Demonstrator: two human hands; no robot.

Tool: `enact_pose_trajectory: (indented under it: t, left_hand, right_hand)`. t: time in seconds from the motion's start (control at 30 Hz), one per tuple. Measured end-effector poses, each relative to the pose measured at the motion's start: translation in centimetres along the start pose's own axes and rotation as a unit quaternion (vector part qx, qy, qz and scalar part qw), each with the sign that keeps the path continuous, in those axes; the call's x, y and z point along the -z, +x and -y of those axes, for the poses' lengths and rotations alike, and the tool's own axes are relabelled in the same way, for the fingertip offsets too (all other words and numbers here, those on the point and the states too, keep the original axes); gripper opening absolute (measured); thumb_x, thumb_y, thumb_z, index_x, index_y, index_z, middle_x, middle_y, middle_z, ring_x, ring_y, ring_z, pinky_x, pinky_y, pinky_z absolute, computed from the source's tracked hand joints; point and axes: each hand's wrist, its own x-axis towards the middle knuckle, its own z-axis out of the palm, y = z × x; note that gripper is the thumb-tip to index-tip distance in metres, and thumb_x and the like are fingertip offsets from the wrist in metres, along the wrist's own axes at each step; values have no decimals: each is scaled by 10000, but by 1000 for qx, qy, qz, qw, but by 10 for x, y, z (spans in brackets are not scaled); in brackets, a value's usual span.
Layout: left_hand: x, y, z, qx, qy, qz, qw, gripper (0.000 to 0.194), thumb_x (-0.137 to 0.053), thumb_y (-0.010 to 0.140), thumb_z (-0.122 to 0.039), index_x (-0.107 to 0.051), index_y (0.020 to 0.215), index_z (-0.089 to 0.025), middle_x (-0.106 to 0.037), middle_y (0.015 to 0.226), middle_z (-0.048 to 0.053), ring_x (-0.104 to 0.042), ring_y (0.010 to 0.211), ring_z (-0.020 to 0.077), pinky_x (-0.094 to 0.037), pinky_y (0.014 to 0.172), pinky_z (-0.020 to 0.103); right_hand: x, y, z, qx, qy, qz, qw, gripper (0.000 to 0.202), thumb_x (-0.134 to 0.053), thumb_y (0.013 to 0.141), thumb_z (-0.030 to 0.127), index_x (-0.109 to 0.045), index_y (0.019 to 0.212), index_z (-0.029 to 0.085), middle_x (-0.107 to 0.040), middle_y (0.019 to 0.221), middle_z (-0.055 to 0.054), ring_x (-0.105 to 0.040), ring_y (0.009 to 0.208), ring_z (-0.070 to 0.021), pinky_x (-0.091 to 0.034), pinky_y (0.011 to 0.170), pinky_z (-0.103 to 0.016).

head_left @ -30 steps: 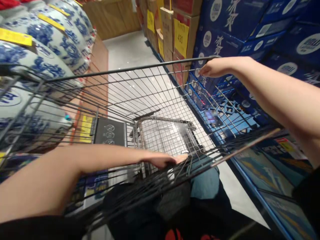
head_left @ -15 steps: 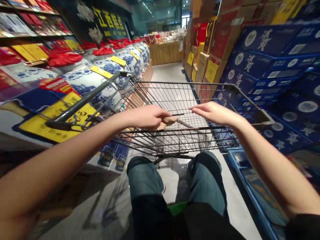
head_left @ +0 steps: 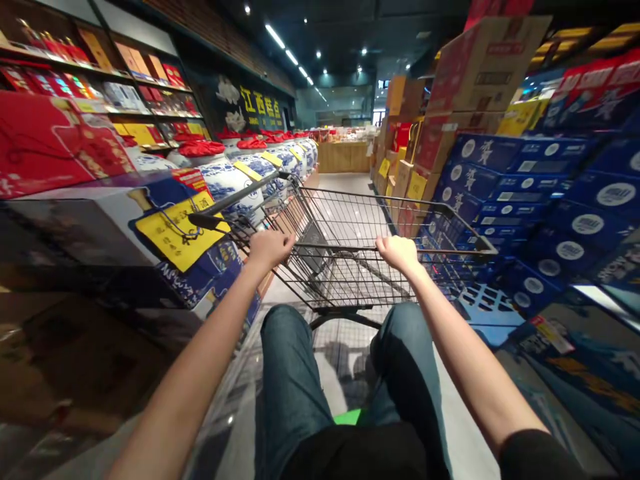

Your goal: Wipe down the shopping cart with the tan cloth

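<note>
A black wire shopping cart [head_left: 345, 249] stands sideways across my knees, its handle bar at the left. My left hand [head_left: 271, 249] is closed around the near top rim, towards the handle end. Farther right on the same rim, my right hand [head_left: 399, 252] is wrapped in a fist. Through the wire, a grey panel [head_left: 311, 247] shows inside the basket near the handle end. The pale floor is visible through the mesh, and I make out no goods in the basket.
Blue-and-white jars [head_left: 227, 183] with red cloth tops line the left side. Closer in, a boxed display carries a yellow sign [head_left: 180, 230]. Stacked blue boxes [head_left: 480, 177] and brown cartons [head_left: 480, 73] rise at the right. A wooden counter [head_left: 343, 157] stands down the aisle.
My hands have moved apart and closed on the cart's rim. A small brownish thing at my left hand no longer shows. The view has tilted up.
</note>
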Motion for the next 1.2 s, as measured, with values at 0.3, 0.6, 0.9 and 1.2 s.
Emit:
enact_pose_trajectory:
  t: [0.3, 0.6, 0.9, 1.2]
  left_hand:
    - [-23, 2, -125, -100, -148, -121, 976, 464, -334, 1035, -333, -751, 913, -169, -772, 975, 112, -696, 960, 239, -449, 745, 329]
    - [-18, 26, -125, -120, -151, -7, 981, 422, -327, 1045, -355, -714, 1031, -185, -784, 998, 87, -745, 896, 245, -455, 687, 310]
    - [-41, 50, -83, -10, -47, -66, 997, 573, -289, 1005, -402, -789, 893, -144, -779, 933, 155, -735, 933, 304, -469, 724, 377]
    - [-62, 88, -154, -71, -85, -110, 988, 601, -226, 1024, -310, -776, 884, -110, -768, 862, 185, -734, 843, 290, -486, 717, 369]
  right_hand:
    - [-8, 5, 2, -1, -5, -29, 1000, 565, -269, 1065, 336, -784, 1085, 105, -785, 1083, -213, -767, 1045, -305, -546, 853, -352]
    - [-13, 21, 0, 3, 30, -31, 999, 559, -275, 1069, 323, -793, 1031, 114, -790, 1058, -211, -772, 1010, -300, -552, 830, -349]
    - [-20, 52, 21, 63, 49, -40, 996, 556, -242, 1085, 308, -768, 1065, 127, -793, 1041, -194, -774, 984, -277, -563, 829, -358]
    - [-25, 93, 43, 114, 87, -37, 989, 555, -177, 1091, 323, -703, 1190, 176, -785, 1130, -141, -750, 1073, -250, -555, 850, -328]
